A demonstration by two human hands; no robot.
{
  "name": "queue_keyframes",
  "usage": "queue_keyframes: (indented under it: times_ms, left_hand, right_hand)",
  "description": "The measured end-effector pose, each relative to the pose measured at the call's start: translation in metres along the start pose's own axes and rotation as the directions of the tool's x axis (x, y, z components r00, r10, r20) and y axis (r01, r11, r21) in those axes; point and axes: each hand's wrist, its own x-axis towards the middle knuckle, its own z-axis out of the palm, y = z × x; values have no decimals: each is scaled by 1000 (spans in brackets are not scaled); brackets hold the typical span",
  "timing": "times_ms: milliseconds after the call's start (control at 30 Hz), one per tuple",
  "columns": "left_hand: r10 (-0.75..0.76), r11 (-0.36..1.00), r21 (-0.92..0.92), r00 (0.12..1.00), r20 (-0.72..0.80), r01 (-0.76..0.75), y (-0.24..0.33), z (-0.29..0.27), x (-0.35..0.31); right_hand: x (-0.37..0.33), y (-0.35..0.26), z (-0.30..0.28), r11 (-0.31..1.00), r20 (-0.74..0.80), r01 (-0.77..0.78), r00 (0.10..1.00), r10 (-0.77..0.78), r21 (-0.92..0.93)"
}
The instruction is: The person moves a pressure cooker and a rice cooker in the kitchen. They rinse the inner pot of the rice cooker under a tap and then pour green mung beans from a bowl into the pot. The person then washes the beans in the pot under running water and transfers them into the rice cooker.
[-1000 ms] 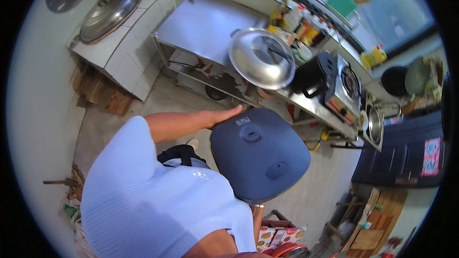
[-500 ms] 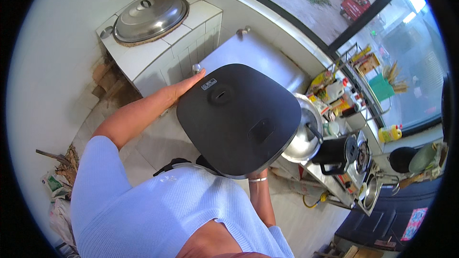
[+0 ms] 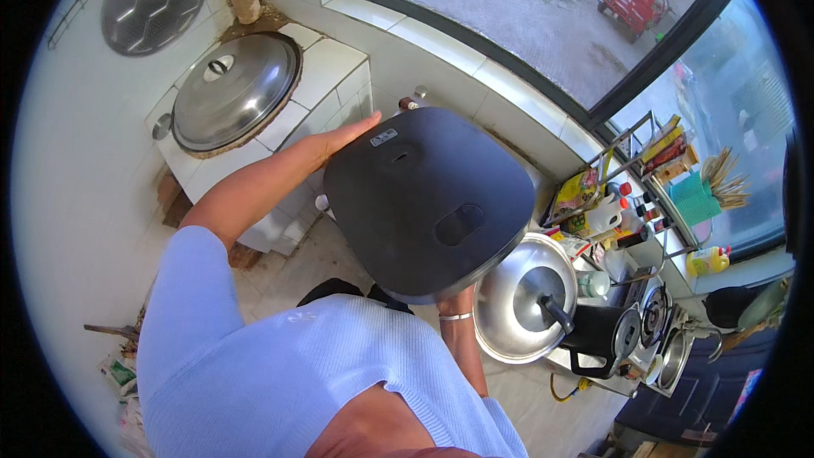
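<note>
A dark rice cooker (image 3: 428,203) with a rounded-square lid fills the middle of the head view, held up in front of my chest. Near its far end the lid has a small vent slot and a pale label; an oval panel lies toward its right side. My left hand (image 3: 349,137) presses along the cooker's left side, fingers stretched toward the far corner. At the near right edge my right hand (image 3: 458,300) holds it from below, its fingers mostly hidden by the body. A bracelet circles my right wrist.
To the right are a steel wok lid (image 3: 513,305), a black kettle (image 3: 598,339), a gas stove (image 3: 655,314) and a rack of bottles (image 3: 606,212). A tiled stove with a large domed lid (image 3: 237,89) stands at the far left. A window (image 3: 526,42) runs along the far wall.
The view has shifted forward, and the cooker in my hands now covers most of the pale tabletop beyond it. More of the steel wok lid shows at right. Both hands keep their hold.
</note>
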Motion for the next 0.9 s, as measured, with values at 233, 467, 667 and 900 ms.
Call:
queue_keyframes:
  times_ms: [233, 467, 667, 900]
  left_hand:
    - [-134, 984, -98, 982, 135, 148, 25, -25, 93]
    - [-201, 978, -41, 976, 87, 205, 22, -51, 153]
    - [-270, 961, -18, 951, 154, 276, 25, -69, 196]
    - [-165, 982, -73, 976, 139, 176, 20, -88, 190]
  right_hand:
    - [44, 5, 7, 992, -76, 124, 989, -125, -21]
    - [65, 16, 20, 999, -399, -25, 916, 38, 38]
    - [70, 20, 27, 999, -361, 16, 932, -29, -40]
    - [69, 18, 37, 994, -421, 50, 903, -87, -98]
